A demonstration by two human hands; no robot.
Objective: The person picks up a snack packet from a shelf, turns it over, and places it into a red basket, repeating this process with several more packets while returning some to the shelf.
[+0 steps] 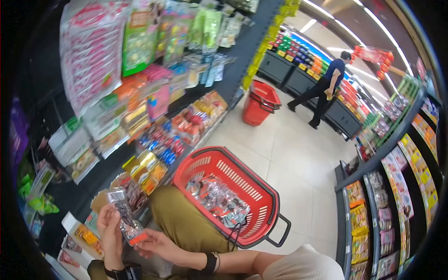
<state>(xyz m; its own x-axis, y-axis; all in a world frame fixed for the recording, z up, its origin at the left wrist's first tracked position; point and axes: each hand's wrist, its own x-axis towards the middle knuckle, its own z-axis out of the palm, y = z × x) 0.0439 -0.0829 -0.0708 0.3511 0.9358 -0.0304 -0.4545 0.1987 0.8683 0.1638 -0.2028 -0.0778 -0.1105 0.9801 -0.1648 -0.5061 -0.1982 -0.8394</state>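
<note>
A narrow clear snack packet (122,212) with dark contents and a red-orange end is held up in front of the lower shelf. My left hand (110,225) pinches its left side, fingers closed. At the red end, my right hand (157,244) grips it between thumb and fingers. Beyond my knee stands a red shopping basket (247,186), tilted in view, with a heap of shiny packets (218,201) inside. Just behind the held packet, an open carton (99,200) on the bottom shelf contains dark packets. The print on the packet is too small to read.
Hanging snack bags (93,56) and boxed sweets (161,147) fill the shelves at left. A second red basket (260,103) stands on the tiled floor (280,158). A person (329,86) in dark clothes walks farther off. Stocked shelves (359,224) line the right side.
</note>
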